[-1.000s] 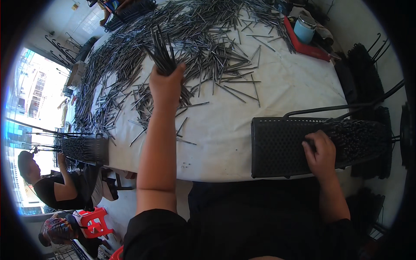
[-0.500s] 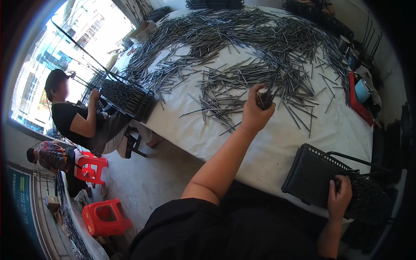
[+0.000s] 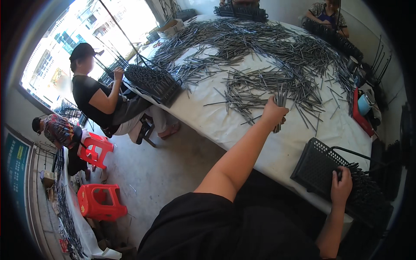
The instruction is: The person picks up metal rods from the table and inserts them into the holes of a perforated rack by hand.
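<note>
Left hand (image 3: 274,113) clamped on a rod bundle (image 3: 280,104), right hand (image 3: 341,187) gripping the black basket (image 3: 318,167) (red tray (image 3: 360,116) beyond).

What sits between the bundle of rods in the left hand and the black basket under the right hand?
Nothing visible. Bare white tablecloth separates the rod bundle in the left hand from the black perforated basket that the right hand steadies; loose rods lie farther back.

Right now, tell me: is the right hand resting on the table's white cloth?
No, the right hand grips the black perforated basket at the table's near edge.
</note>
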Available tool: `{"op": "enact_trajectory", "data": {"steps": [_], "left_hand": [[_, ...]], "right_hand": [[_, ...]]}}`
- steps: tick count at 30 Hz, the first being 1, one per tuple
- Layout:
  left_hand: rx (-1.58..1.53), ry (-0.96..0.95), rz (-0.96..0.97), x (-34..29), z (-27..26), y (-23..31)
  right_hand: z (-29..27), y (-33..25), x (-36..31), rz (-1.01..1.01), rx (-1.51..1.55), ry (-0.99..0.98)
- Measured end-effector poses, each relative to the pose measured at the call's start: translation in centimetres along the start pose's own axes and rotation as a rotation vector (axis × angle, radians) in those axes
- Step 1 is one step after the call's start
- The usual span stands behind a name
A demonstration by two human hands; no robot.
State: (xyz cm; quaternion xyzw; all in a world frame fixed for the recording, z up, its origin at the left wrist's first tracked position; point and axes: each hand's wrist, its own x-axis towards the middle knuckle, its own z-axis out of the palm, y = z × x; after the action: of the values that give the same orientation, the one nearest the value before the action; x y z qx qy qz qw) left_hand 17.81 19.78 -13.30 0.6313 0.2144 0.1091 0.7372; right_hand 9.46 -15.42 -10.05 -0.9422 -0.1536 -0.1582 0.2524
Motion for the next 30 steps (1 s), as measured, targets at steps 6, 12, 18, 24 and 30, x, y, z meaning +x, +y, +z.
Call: {"op": "enact_trajectory", "data": {"steps": [6, 12, 18, 24, 30], "left_hand": [[-0.343, -0.385, -0.513, -10.2, -1.3, -2.8], [-0.058, -0.644, -0.446, -19.5, -0.9, -3.3], [-0.096, -0.58, -0.517, -21.2, 1.0, -5.3], [-0.17, -0.596, -0.557, -23.9, -1.2, -6.2], [-0.184, -0.451, -0.494, -25.4, -0.2, -5.3]], "right_hand": [[-0.1, 1.1, -0.4, -0.045, 0.003, -0.005], [-0.2, 0.7, -0.3, -0.108, -0.025, 0.045], [-1.0, 2.6, -1.6, -0.152, -0.103, 0.039], [-1.8, 0.1, -1.9, -0.261, -0.04, -0.038], [-2.7, 1.9, -3.0, -0.218, 0.077, -0.065]]}}
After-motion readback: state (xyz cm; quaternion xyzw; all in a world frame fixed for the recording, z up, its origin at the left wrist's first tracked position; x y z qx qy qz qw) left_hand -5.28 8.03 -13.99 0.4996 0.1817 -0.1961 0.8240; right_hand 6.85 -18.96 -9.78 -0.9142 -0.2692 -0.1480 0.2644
